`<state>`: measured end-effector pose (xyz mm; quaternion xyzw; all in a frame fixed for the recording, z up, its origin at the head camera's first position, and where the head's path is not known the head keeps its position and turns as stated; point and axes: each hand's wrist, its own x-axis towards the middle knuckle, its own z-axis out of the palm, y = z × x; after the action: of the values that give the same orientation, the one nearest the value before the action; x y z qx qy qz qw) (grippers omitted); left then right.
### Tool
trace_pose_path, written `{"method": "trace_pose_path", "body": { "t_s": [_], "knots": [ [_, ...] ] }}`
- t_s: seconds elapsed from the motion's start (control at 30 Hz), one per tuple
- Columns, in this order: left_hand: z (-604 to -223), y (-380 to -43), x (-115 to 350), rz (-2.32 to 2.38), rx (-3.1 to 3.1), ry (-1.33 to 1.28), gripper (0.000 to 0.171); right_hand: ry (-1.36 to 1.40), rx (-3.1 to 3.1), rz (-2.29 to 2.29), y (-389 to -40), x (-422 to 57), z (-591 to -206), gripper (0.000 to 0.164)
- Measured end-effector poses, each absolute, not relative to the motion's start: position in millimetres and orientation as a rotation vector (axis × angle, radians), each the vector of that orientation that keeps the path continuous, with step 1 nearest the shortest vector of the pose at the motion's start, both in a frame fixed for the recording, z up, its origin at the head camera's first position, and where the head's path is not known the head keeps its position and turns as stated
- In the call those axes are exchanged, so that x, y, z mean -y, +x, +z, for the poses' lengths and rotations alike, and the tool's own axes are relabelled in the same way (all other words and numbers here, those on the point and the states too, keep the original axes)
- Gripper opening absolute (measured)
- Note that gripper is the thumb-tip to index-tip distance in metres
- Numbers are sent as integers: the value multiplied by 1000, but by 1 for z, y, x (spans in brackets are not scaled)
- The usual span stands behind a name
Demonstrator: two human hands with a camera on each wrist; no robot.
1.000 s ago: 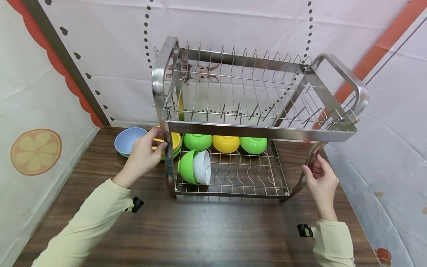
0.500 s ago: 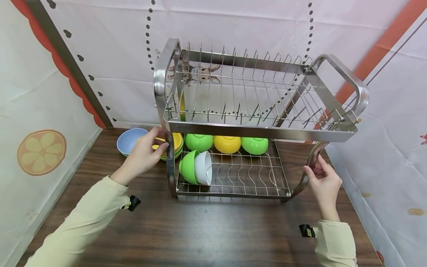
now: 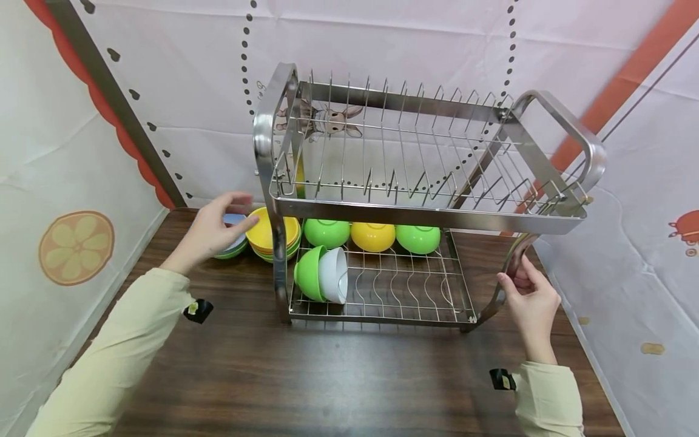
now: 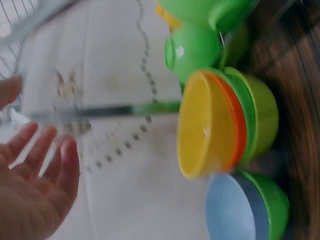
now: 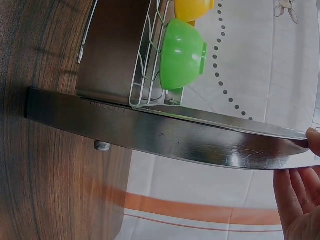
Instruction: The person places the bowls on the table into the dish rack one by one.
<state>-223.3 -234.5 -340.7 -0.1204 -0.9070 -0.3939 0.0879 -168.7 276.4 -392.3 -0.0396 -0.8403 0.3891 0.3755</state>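
Observation:
A two-tier metal dish rack (image 3: 426, 216) stands on the wooden table. My right hand (image 3: 530, 303) grips its right front leg, thumb on one side and fingers on the other in the right wrist view. Left of the rack my left hand (image 3: 210, 230) hovers over the bowls with nothing in it, its fingers (image 4: 67, 165) parted and loosely bent. Below it are a stack of yellow, orange and green bowls (image 3: 264, 227) and a blue bowl (image 4: 227, 210) nested in a green one. On the lower tier a green bowl (image 3: 308, 276) leans against a white bowl (image 3: 333, 276).
Along the back of the lower tier, two green bowls (image 3: 326, 233) and a yellow bowl (image 3: 373, 237) sit upside down. The upper tier (image 3: 404, 145) has upright wire dividers. Printed cloth walls (image 3: 382, 36) enclose the table (image 3: 327, 376) at the back and both sides.
My left hand has let go of the rack's left leg and moved left over the bowls. The right hand keeps its grip; the rack looks unmoved.

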Motion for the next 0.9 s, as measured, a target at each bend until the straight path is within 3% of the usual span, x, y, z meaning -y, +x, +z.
{"method": "trace_pose_path", "body": {
  "t_s": [0.23,0.5,0.9],
  "knots": [
    [-355,-251,273,-1072,2782,-59,62,-115,2157,1005,-169,-277,-391,48],
    [-379,-272,309,-985,2826,180,62,-134,2166,1021,-169,-276,-392,48],
    [-420,-267,339,-948,2950,482,65,-134,2197,985,-168,-277,-392,49]
  ]
}}
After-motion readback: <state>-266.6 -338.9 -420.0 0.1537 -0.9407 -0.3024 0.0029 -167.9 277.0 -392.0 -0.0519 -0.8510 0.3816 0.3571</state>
